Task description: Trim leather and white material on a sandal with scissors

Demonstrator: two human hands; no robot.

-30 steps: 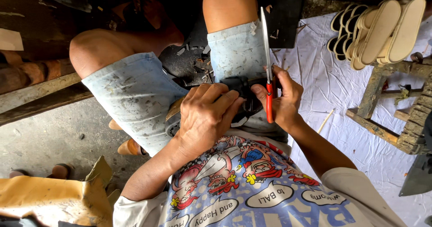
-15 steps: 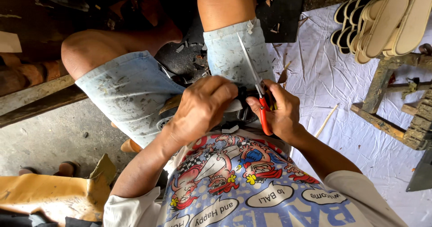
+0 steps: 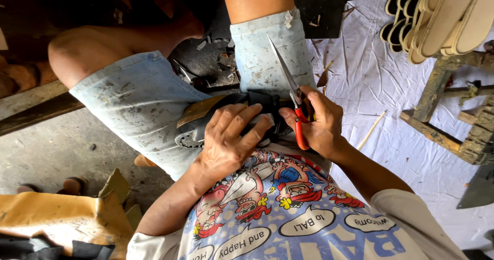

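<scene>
I look down at my lap. My left hand (image 3: 229, 139) lies flat on a black shoe piece (image 3: 216, 117) with a tan inner edge, pressing it against my lap between my thighs. My right hand (image 3: 320, 123) grips red-handled scissors (image 3: 289, 87); the metal blades point up and away over my right thigh, with the handles next to the black piece's right end. Whether the blades touch the piece is hidden by my fingers.
Small black offcuts (image 3: 213, 59) litter the dark ground between my knees. A white sheet (image 3: 381, 85) covers the floor at right. A stack of pale shoe soles (image 3: 442, 18) rests on a rough wooden stool (image 3: 453, 121). Yellow-brown material (image 3: 62, 216) lies at lower left.
The scissors have tilted from nearly upright to slanting left. My left hand has flattened and slid onto the black piece. The view has shifted slightly.
</scene>
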